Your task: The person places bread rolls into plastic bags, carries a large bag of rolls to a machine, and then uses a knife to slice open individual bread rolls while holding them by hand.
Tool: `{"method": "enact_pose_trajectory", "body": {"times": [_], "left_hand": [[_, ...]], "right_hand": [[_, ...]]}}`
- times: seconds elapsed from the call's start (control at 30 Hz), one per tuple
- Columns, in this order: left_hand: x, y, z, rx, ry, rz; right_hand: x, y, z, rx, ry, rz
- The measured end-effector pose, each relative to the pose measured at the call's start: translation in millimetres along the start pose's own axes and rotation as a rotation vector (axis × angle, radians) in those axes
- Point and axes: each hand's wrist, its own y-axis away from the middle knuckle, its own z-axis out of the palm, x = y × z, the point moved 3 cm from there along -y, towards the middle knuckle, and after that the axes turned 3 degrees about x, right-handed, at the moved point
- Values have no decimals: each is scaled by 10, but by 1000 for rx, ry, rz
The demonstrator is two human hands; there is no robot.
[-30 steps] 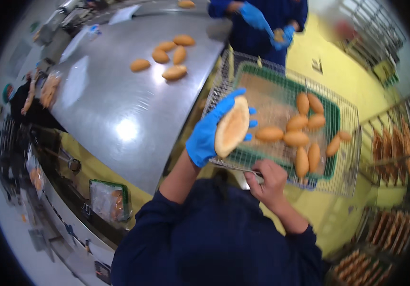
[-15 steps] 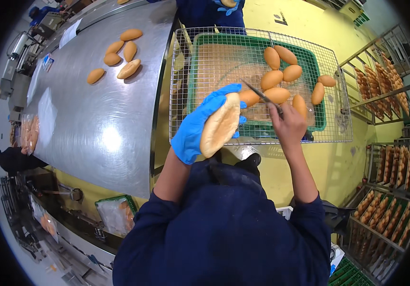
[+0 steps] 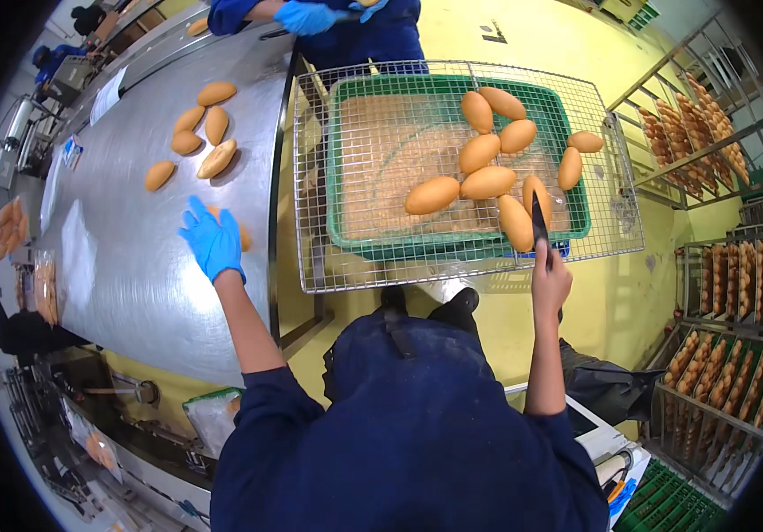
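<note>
Ten smooth golden-brown oval rolls (image 3: pixel 432 195) on wire rack (image 3: pixel 315 257); another roll (image 3: pixel 246 238) partly behind gloved left hand (image 3: pixel 213 241) at steel tabletop (image 3: pixel 133 293), cannot tell whether gripped; right hand (image 3: pixel 552 282) fingers clamped on dark knife (image 3: pixel 538 220).

Left grip (image 3: pixel 211 241), a blue-gloved hand: back of hand upward, fingers fanned. Left forearm (image 3: pixel 251 328), bare, angled up and outward from a dark navy fabric sleeve (image 3: pixel 277 403). Right grip (image 3: pixel 552 284), a bare hand: fingers curled in. Right forearm (image 3: pixel 546 368), bare, near vertical in view. Grips well apart, one either side of the navy-clad torso (image 3: pixel 408 434).
</note>
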Motion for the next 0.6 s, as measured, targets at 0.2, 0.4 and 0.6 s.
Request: {"method": "enact_pose_trajectory", "body": {"times": [0.2,0.4,0.6], "left_hand": [[984,508,1657,-285,-160,760],[803,706,2748,-592,-524,745],[1130,915,2053,-1181,1211,-540]], "right_hand": [[426,537,-27,-31,-84,165],[435,777,-185,48,-244,220],[-85,727,-267,-13,-262,4]]}}
